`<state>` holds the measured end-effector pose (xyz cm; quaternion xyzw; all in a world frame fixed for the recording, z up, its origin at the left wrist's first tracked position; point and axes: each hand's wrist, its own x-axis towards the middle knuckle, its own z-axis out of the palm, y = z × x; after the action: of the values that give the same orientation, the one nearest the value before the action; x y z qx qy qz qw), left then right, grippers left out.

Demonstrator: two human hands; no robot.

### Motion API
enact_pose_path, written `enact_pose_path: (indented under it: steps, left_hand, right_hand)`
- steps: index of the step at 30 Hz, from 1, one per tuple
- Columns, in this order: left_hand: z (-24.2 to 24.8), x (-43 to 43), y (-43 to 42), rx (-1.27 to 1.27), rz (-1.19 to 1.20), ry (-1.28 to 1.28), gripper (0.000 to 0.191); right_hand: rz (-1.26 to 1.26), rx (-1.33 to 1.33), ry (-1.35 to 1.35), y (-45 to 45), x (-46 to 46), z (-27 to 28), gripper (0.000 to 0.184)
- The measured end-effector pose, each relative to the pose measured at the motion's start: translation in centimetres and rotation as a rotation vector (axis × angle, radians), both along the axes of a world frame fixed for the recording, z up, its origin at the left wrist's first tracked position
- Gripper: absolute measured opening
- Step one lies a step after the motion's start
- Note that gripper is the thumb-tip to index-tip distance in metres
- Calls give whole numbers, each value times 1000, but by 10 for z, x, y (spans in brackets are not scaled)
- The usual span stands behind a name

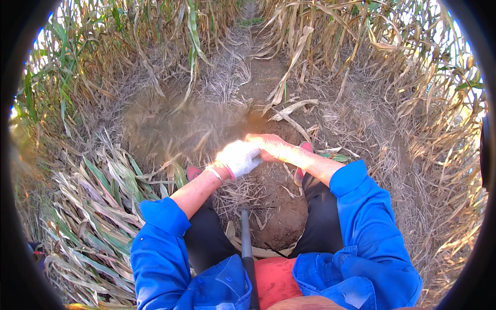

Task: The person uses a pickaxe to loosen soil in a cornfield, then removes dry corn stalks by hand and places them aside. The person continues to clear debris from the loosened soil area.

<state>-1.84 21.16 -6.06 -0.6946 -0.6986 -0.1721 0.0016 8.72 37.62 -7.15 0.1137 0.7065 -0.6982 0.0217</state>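
Note:
My left hand (239,158) wears a white knitted glove, with a pale bracelet (215,174) at the wrist. My right hand (267,146) is bare, and its fingers meet the fingers of the glove in front of me. Where the two hands overlap, the fingers are partly hidden and bright with sun, so their grip is unclear. Between my legs a tool handle (246,236) leans against my body, grey towards the ground and black higher up. Neither hand touches it. Its lower end lies among dry straw, and the tool's head is not clear.
A heap of cut corn stalks (104,217) lies to my left. Standing dry corn (333,35) rises ahead and on both sides, split by a narrow dirt path (267,73). Loose husks (290,112) and straw litter the soil by my red shoes (305,149).

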Motion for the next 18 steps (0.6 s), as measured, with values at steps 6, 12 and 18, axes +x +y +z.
enact_pose_path:
  steps: [6,12,18]
  left_hand:
    - [1,0,-2,31,-25,26,20]
    - [7,5,-4,53,-39,5,20]
    - [10,9,-9,-4,38,5,21]
  right_hand:
    - [84,254,-22,-6,9,22,58]
    - [114,173,-97,-10,20,39,50]
    - [166,114,-26,-16,14,41,27]
